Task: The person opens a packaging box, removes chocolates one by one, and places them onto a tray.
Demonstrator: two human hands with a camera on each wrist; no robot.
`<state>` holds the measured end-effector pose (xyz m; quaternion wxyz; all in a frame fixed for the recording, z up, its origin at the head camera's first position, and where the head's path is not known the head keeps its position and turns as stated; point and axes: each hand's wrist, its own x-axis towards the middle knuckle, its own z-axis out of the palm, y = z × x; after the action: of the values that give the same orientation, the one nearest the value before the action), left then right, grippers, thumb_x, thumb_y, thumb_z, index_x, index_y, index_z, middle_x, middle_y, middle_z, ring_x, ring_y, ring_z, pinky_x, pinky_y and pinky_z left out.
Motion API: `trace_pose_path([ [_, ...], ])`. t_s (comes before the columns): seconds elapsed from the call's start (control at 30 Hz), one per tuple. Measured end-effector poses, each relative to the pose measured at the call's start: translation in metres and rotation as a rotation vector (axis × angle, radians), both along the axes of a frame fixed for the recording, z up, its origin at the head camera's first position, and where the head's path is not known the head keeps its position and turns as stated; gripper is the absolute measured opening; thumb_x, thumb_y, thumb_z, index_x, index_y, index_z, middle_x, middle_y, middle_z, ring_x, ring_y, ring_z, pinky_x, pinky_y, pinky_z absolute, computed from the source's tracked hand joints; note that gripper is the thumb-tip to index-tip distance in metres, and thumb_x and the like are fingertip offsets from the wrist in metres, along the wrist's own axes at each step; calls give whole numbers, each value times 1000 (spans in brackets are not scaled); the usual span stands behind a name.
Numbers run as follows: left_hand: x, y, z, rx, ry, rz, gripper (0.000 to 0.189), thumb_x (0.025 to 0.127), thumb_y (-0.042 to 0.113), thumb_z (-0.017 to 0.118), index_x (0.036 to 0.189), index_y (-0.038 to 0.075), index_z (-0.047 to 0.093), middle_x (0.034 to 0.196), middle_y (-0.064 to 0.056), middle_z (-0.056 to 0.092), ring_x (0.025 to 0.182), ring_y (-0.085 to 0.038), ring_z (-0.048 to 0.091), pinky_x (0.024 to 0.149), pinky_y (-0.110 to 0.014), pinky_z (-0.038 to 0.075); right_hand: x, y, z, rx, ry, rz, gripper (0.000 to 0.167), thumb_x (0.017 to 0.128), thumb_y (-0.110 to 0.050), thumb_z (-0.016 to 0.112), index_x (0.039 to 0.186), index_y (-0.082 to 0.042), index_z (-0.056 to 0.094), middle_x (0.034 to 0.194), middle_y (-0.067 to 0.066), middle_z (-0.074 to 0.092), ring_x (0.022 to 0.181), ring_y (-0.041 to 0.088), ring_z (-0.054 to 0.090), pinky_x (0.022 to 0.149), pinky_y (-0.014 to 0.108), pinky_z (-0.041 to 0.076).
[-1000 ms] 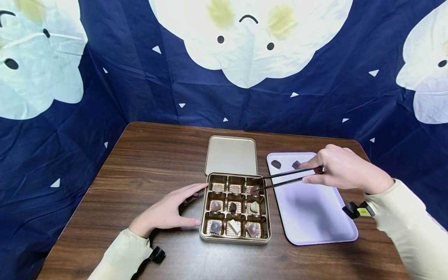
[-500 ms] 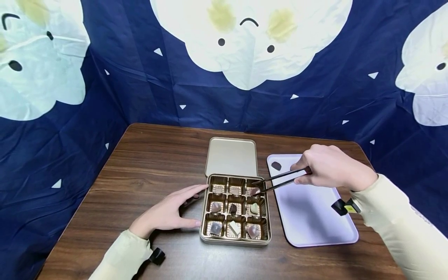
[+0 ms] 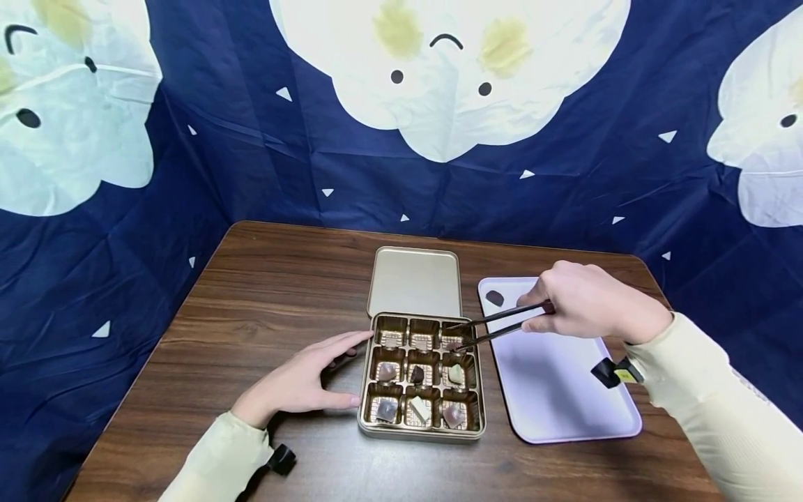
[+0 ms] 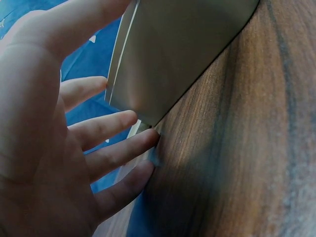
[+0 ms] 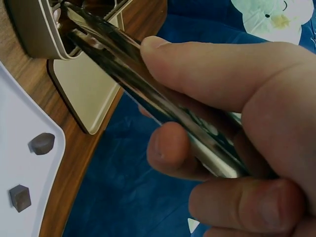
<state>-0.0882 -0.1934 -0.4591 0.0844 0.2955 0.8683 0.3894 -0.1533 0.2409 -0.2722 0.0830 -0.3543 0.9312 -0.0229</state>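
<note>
My right hand (image 3: pixel 580 300) grips a pair of dark metal tongs (image 3: pixel 505 322). Their tips stand apart inside the back right compartment of a gold tin (image 3: pixel 422 434), where a brown chocolate (image 3: pixel 454 345) lies by the lower tip. Other compartments hold single chocolates, among them a white bar (image 3: pixel 419 409), a cream piece (image 3: pixel 456 374) and a dark piece (image 3: pixel 417 374). The back left and back middle compartments are bare. My left hand (image 3: pixel 301 376) lies along the tin's left side, fingers extended, thumb near the front corner. In the left wrist view, fingertips (image 4: pixel 129 117) meet the tin wall.
Right of the tin lies a lilac tray (image 3: pixel 564 390). On it the right wrist view shows a rounded dark chocolate (image 5: pixel 43 143) and a square one (image 5: pixel 20 198); my hand hides the square one from the head view. Behind the tin rests its lid (image 3: pixel 414 279).
My right hand has shifted left with the tongs and now covers the tray's square chocolate in the head view. The left hand stays by the tin.
</note>
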Motion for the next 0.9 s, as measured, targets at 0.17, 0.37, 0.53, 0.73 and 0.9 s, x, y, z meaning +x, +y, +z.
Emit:
trace_pose_path([
  [0.17,0,0,-1,3,8,-3,100,82,65,82,165,36,34,164,12,41,137,-19,55,114,-54,46,-2,-3,2,41,-16,9,26,84,-41,87,105,-26,86,81,-15,72,72,4,59,56,41,54],
  [0.37,0,0,-2,4,20,-9,100,82,64,82,165,35,35,163,11,42,136,-20,56,114,-54,46,-2,-10,2,73,-9,26,16,84,-39,87,97,-30,86,89,-14,75,74,7,59,55,44,54],
  [0.53,0,0,-2,5,17,-6,100,82,64,83,165,35,35,163,11,42,136,-20,56,114,-55,46,-1,-15,1,88,-11,52,8,85,-37,86,84,-39,79,73,-21,62,66,6,51,48,38,46],
  [0.73,0,0,-2,1,17,-2,100,82,64,82,165,36,35,164,11,42,136,-19,55,115,-55,45,-1,-17,0,87,-26,65,16,87,-34,85,78,-43,75,68,-23,56,63,4,48,48,34,41],
  [0.9,-1,-1,-2,1,14,-1,100,82,65,82,165,37,34,164,12,41,137,-19,55,115,-55,45,-2,-15,-3,67,-17,78,14,87,-34,85,79,-42,76,68,-24,55,63,4,47,48,33,41],
])
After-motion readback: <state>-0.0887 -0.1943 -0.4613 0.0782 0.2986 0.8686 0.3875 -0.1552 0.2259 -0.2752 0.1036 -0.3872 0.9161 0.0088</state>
